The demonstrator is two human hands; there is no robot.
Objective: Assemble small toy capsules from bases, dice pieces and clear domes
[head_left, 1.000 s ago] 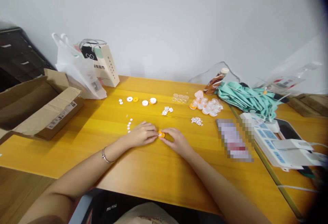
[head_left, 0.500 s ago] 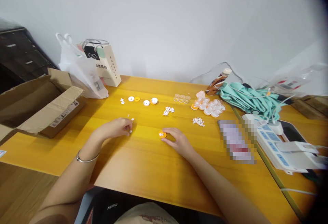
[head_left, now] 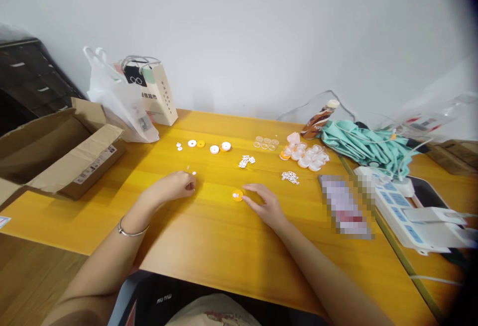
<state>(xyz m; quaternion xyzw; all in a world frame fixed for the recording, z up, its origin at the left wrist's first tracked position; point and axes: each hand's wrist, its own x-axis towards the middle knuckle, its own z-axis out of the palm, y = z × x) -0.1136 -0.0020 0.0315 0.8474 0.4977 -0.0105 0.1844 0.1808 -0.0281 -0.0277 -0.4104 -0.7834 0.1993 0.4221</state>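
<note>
An orange disc with small white pieces on it lies on the wooden table. Beside it is my right hand, thumb and forefinger spread apart, the thumb tip close to or touching its right edge. Further left, my left hand rests low over the table with its fingers curled together; what they pinch, if anything, is hidden. Just beyond those fingers sits a small white round piece. Farther back are white and yellow discs, a white ring-like disc and two small white pieces.
White lattice pieces and more of them lie mid-table. Clear round caps and clear-and-orange parts sit behind. A bottle, phone and power strip are right; an open carton stands left.
My right fingers have loosened from the orange disc and shifted slightly right. The small white piece at my left fingertips no longer shows, and the left hand has curled in further.
</note>
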